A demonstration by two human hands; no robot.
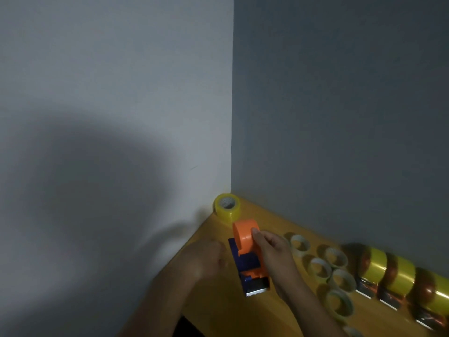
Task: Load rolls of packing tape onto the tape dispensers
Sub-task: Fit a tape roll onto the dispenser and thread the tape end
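An orange and blue tape dispenser [247,259] stands on the yellow-brown table [218,312], its toothed blade pointing toward me. My right hand [269,249] holds its orange wheel cover, thumb on the rim. Just left of the dispenser's blue body is my left hand [206,259], blurred, with its fingers curled; whether it touches the dispenser is unclear. A full yellowish tape roll [227,207] stands in the table's far corner against the wall.
Several empty cardboard tape cores [320,268] lie to the right of the dispenser. Further right, a row of loaded dispensers with yellowish rolls [398,280] lines the grey wall. Walls close the table at the left and back.
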